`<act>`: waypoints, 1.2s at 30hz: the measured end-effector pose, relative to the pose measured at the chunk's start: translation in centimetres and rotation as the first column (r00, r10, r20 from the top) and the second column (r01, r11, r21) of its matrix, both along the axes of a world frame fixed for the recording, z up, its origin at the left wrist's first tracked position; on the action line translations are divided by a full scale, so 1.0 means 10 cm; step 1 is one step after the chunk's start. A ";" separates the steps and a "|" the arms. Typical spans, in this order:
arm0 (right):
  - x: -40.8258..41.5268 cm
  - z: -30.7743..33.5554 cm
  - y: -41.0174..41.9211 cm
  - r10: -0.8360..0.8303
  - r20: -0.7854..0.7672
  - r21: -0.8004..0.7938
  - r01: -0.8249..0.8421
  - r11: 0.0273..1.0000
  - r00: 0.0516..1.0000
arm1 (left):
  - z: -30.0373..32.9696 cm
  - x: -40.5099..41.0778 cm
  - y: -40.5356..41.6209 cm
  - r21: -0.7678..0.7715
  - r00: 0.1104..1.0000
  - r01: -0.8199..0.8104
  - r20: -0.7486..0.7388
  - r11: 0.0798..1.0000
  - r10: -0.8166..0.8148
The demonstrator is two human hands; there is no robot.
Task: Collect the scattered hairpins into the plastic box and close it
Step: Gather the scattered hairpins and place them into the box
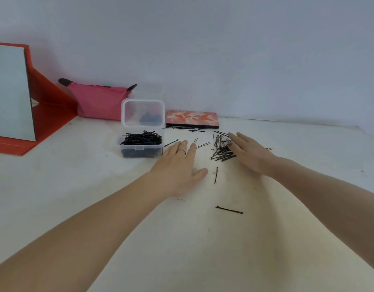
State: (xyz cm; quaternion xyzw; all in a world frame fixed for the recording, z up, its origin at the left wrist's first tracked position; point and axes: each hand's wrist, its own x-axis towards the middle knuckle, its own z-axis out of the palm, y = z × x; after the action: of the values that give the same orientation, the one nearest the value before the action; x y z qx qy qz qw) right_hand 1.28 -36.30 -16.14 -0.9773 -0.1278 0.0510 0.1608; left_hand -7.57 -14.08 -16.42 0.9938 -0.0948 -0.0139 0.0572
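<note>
Most of the loose hairpins (222,150) are lying heaped toward the table's far edge, just left of my right hand (248,152), whose straight fingers are seemingly touching them, while my left hand (179,163) is resting flat, fingers spread, beside the open plastic box (140,142).

Left arm: bare forearm, extended forward from the lower left and angled toward the centre. Left hand (179,165): palm down, fingers straight and held together, thumb spread out to the inner side; a thin ring on one finger. Nothing is held in it. Right arm: bare forearm, entering from the right edge and reaching forward and inward. Right hand (248,153): palm turned down and slightly inward, fingers straight and pointing away, dark polish visible on the thumbnail. Nothing is held in it. The two hands lie near each other, apart.
</note>
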 end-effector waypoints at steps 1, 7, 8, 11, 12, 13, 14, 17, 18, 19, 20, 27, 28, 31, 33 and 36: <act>0.00 -0.03 0.03 0.020 0.019 -0.049 -0.019 0.999 1.000 | -0.02 0.07 -0.04 -0.037 0.999 -0.039 -0.016 0.999 0.039; -0.15 -0.18 0.03 0.129 0.069 -0.036 -0.127 0.991 0.989 | -0.13 0.37 -0.19 -0.123 0.973 -0.229 -0.053 0.966 0.224; -0.22 -0.18 0.01 0.169 0.079 -0.034 -0.167 0.985 0.982 | -0.14 0.39 -0.18 -0.111 0.967 -0.252 -0.061 0.961 0.246; -0.46 -0.16 -0.05 0.293 0.092 0.013 -0.296 0.955 0.952 | -0.15 0.40 -0.21 -0.090 0.966 -0.260 -0.045 0.962 0.256; -0.53 -0.15 -0.07 0.311 0.096 0.038 -0.315 0.948 0.946 | -0.16 0.38 -0.22 -0.099 0.972 -0.236 -0.032 0.967 0.234; -0.59 -0.13 -0.10 0.319 0.108 0.071 -0.328 0.942 0.942 | -0.17 0.35 -0.22 -0.116 0.979 -0.203 -0.022 0.972 0.202; -0.64 -0.11 -0.12 0.312 0.129 0.118 -0.327 0.938 0.941 | -0.18 0.32 -0.21 -0.136 0.987 -0.163 -0.017 0.977 0.162; -0.62 -0.02 -0.19 0.183 0.243 0.291 -0.251 0.923 0.953 | -0.22 0.21 -0.14 -0.176 0.999 -0.025 0.018 0.984 0.029; -0.54 -0.03 -0.23 0.112 0.266 0.315 -0.196 0.929 0.957 | -0.22 0.17 -0.13 -0.187 1.000 0.013 0.031 0.982 -0.008; -0.46 -0.03 -0.28 0.046 0.268 0.307 -0.130 0.943 0.962 | -0.22 0.13 -0.12 -0.201 0.999 0.045 0.036 0.979 -0.038; -0.36 -0.05 -0.34 -0.017 0.232 0.278 -0.050 0.959 0.972 | -0.21 0.09 -0.12 -0.214 0.998 0.067 0.033 0.975 -0.061; -0.32 -0.16 -0.38 -0.055 0.143 0.051 0.048 0.998 0.988 | -0.19 -0.05 -0.24 -0.216 0.991 0.119 -0.035 0.969 -0.129; -0.37 -0.16 -0.35 -0.040 0.137 0.050 0.034 0.998 0.990 | -0.18 -0.07 -0.26 -0.217 0.989 0.131 -0.034 0.967 -0.142; -0.56 -0.12 -0.25 0.042 0.130 0.031 -0.047 0.998 0.991 | -0.16 -0.11 -0.31 -0.231 0.977 0.202 -0.016 0.952 -0.212; -0.71 -0.07 -0.19 0.087 0.077 0.100 -0.094 0.991 0.993 | -0.18 -0.12 -0.33 -0.245 0.974 0.221 0.007 0.944 -0.226; -0.90 0.01 -0.12 0.112 -0.049 0.421 -0.081 0.903 0.992 | -0.23 -0.10 -0.32 -0.325 0.986 0.165 0.029 0.931 -0.164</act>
State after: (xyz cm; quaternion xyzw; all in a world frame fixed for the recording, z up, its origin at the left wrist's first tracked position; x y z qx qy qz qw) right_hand -7.70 -37.47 -16.01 -0.9102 -0.1781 0.0657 0.3681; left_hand -8.54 -17.29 -18.69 0.9592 -0.1787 -0.0022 0.2192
